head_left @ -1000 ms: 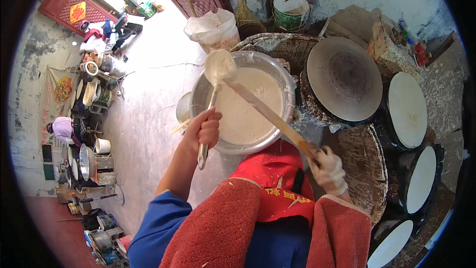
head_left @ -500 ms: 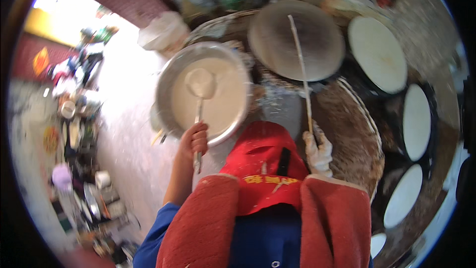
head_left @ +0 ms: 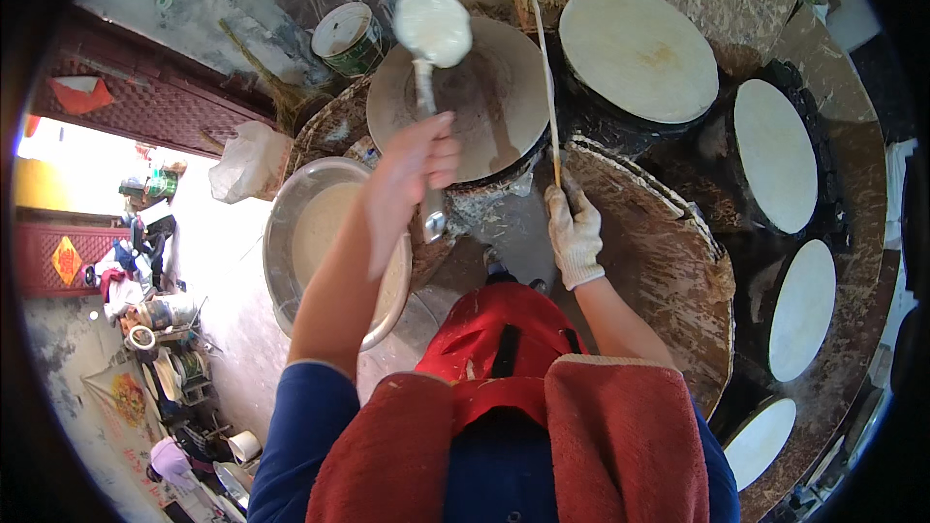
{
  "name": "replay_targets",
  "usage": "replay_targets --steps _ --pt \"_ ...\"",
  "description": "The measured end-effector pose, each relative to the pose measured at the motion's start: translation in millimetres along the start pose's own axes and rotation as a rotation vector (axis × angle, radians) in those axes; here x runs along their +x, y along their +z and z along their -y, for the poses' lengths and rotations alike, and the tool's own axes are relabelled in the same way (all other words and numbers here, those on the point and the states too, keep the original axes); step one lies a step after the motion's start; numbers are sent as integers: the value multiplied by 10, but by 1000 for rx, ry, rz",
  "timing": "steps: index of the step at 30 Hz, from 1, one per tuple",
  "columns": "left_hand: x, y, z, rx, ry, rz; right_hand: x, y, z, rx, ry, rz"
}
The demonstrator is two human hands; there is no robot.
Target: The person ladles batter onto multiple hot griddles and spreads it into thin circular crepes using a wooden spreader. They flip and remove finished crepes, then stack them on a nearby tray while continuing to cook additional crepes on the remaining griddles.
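Note:
My left hand [head_left: 418, 160] is bare and wrapped round the handle of a ladle [head_left: 433, 29]. Pale batter fills the ladle's bowl, which is raised over the far left part of a bare, round grey griddle [head_left: 504, 68]. Below and left of that arm stands a wide metal basin [head_left: 274, 276] of the same batter, partly covered by my forearm. A white knitted glove covers my right hand [head_left: 576, 232], closed on the lower end of a long thin stick [head_left: 546, 68]. The stick points away from me, along the griddle's right edge.
Round griddles covered with pale sheets curve along the right, among them a far one [head_left: 639, 53] and a nearer one [head_left: 802, 310]. A rough brown curved surface [head_left: 659, 281] lies inside that arc. A bucket [head_left: 346, 39] and a plastic bag [head_left: 249, 163] stand at the far left.
My left hand has lifted the ladle out of the basin and carried it forward to above the griddle. The view has turned toward the right, and the stick remains in my right hand.

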State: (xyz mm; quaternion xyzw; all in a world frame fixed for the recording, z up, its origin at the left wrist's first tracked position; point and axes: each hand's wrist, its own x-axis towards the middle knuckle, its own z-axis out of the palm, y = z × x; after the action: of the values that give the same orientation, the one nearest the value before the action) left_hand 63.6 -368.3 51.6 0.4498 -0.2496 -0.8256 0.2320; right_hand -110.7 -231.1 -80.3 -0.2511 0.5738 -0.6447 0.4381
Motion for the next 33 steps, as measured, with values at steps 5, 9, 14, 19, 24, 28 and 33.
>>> replay_targets --steps 5,9,14,19,24,28,33 --pt "1068 50 373 -141 -100 -2 102 323 -587 -28 58 -117" --pt "1347 -394 644 644 139 -374 91 406 -708 136 272 -172" --pt "836 -904 -26 1389 447 -811 274 367 -580 58 276 -206" --pt "512 -1205 -541 877 736 -872 724 842 -411 124 283 -136" --pt "177 -838 -777 -3 262 -97 1267 1579 -270 80 363 -111" --pt "-162 -971 -914 -274 209 208 1016 1307 -295 -317 215 -163" --pt "-467 -1267 -764 -376 286 297 723 1084 -686 -13 132 -349"
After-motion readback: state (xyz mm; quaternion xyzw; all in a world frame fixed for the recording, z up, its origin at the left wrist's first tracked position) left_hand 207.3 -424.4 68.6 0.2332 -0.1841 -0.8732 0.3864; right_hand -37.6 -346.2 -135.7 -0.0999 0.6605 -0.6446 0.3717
